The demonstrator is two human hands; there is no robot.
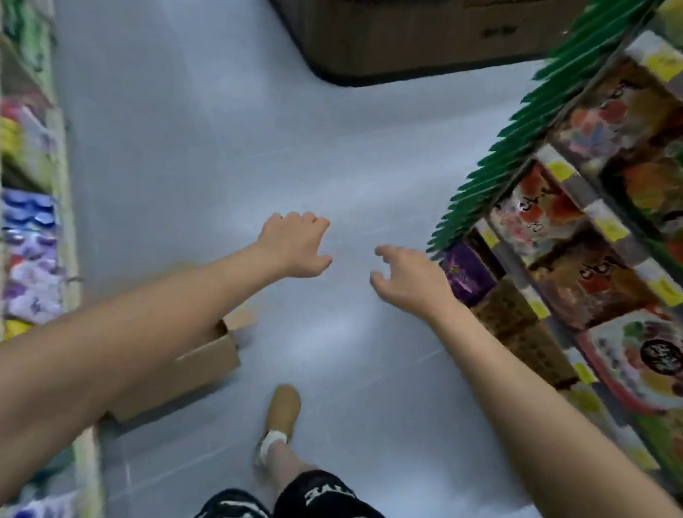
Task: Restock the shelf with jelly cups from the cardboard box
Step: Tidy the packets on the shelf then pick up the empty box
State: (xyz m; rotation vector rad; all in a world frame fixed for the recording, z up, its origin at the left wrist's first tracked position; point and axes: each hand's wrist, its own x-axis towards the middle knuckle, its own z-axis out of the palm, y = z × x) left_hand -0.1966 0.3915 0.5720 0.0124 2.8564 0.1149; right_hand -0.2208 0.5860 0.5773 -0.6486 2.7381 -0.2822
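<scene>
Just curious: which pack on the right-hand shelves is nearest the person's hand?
The purple pack, beside the right hand; the other packs show red and orange fruit.

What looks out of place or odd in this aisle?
Only the cardboard box: it sits on the floor in the walkway beside the left shelf, partly under the left forearm. No spill or damage shows.

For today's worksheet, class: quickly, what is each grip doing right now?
Left grip: open, fingers loosely curled, holds nothing.
Right grip: open, fingers loosely curled, holds nothing.
</scene>
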